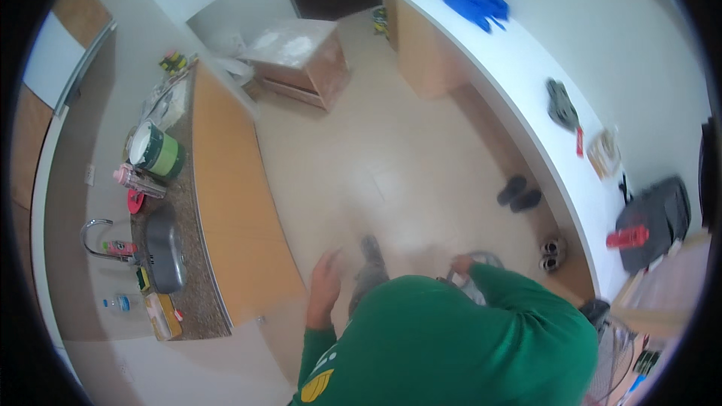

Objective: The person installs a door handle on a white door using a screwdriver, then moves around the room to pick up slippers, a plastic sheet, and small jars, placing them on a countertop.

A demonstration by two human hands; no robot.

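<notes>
My left hand (325, 287) is raised at the lower middle, left of my green-sleeved torso, over the tiled floor. Its fingers point away from me and look slightly apart, though blurred; nothing shows in them. My right hand (462, 264) is in front of my body, its fingers bent at the near side of a grey, rounded thing (490, 259), perhaps a bucket. My green sleeve and torso hide much of that thing. One of my dark shoes (371, 248) shows between the two hands.
Along the left runs a granite counter (214, 286) with a steel sink (167, 248), a green paint bucket (156, 152) and a pink-lidded bottle (139, 179). A dusty wooden cabinet (331, 68) stands ahead. At right, a long white counter (519, 68) holds a backpack (654, 218); shoes (519, 193) lie below.
</notes>
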